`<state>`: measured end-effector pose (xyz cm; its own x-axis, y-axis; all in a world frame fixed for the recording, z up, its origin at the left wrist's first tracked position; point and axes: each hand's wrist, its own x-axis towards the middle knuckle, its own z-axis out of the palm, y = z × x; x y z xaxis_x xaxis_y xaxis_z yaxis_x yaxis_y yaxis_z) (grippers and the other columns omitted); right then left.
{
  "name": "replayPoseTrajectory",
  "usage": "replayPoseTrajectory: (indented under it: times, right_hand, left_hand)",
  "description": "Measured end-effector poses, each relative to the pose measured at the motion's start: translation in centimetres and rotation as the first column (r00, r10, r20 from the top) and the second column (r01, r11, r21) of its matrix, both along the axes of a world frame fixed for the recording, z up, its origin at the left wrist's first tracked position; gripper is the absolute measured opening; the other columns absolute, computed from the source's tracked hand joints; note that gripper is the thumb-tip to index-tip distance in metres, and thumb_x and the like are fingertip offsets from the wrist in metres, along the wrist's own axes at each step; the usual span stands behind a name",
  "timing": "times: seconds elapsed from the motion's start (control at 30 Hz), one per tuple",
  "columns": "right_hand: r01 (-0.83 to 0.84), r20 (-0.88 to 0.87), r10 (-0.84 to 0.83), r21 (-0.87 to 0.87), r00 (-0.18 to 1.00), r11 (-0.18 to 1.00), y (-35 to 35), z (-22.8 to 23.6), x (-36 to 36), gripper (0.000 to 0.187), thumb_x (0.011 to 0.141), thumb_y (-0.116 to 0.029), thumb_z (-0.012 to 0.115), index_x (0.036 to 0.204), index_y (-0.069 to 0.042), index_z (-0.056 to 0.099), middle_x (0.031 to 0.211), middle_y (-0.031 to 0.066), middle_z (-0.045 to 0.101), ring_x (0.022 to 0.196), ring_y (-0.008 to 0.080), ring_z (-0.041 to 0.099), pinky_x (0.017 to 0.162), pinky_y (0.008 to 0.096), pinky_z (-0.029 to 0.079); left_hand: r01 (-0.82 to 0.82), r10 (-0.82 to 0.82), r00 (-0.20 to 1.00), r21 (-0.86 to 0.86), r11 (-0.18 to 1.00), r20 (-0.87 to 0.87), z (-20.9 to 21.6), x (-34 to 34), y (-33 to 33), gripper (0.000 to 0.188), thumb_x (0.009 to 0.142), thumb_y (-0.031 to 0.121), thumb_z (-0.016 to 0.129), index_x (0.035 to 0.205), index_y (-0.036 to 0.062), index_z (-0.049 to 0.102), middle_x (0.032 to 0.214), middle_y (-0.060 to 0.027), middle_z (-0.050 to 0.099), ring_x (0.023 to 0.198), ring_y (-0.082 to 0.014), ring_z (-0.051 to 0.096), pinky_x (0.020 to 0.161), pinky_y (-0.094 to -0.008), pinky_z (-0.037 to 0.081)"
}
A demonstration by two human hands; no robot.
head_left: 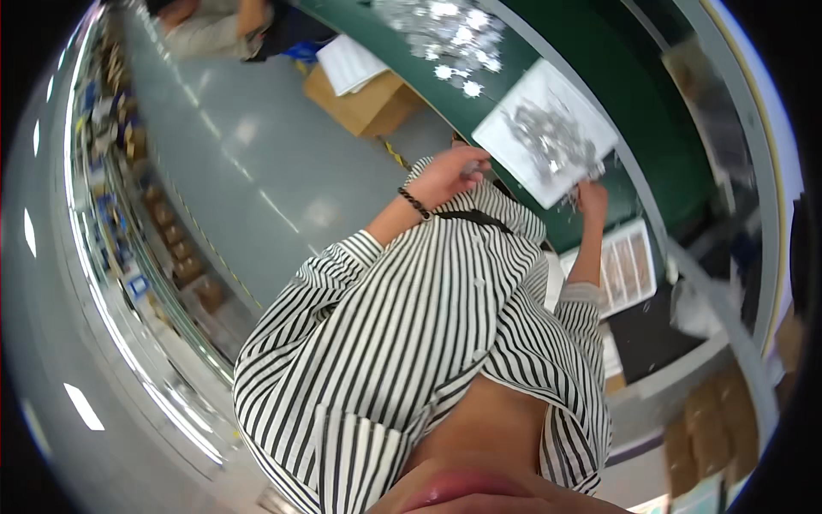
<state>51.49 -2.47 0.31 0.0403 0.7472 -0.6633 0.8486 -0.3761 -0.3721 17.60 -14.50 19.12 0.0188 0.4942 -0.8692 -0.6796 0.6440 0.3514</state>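
A white tray [498,137] lies on the green tabletop with a loose heap of small silvery metal pieces [548,137] in it. My right hand [592,201] is at the tray's near right edge, its fingers closed on a silvery metal piece; motion blurs the piece's outline. My left hand [454,176], with a dark beaded bracelet on its wrist, is held in front of my body, left of the tray and apart from it. Its fingers are curled round a small greyish metal piece [472,168], mostly hidden by them.
Flat star-edged silvery parts [454,34] are piled on the green table [638,94] beyond the tray. A second white tray [648,257] with rows of parts lies to the right. A cardboard box [360,107] bearing white sheets stands left of the table. Another person [210,34] is at far left.
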Motion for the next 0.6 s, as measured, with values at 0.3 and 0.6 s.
replayPoseTrajectory:
  times: [0.3, 0.6]
  right_hand:
    - [0.424, -0.228, -0.431, -0.084, 0.873, 0.902, -1.4, -0.1, 0.4, 0.031, 0.088, -0.029, 0.058, 0.078, -0.001, 0.065, 0.064, 0.0106, 0.064, 0.051, 0.0200, 0.055, 0.048, 0.0307, 0.045]
    - [0.846, -0.526, -0.767, -0.154, 0.368, 0.511, -3.0, 3.9, -0.1, 0.017, 0.094, -0.022, 0.056, 0.086, -0.008, 0.060, 0.064, 0.0021, 0.051, 0.046, 0.0098, 0.040, 0.039, 0.0240, 0.029]
  left_hand:
    - [0.014, -0.014, 1.000, -0.006, 1.000, -0.014, 0.3, -1.8, 0.5, 0.016, 0.093, 0.017, 0.064, 0.103, 0.0047, 0.065, 0.091, -0.0050, 0.067, 0.066, -0.0091, 0.057, 0.054, -0.0186, 0.044]
    - [0.004, -0.006, 0.998, 0.023, 1.000, 0.061, 0.6, -5.3, 1.4, 0.018, 0.093, 0.017, 0.064, 0.104, 0.0021, 0.065, 0.091, -0.0055, 0.066, 0.067, -0.0091, 0.057, 0.056, -0.0179, 0.044]
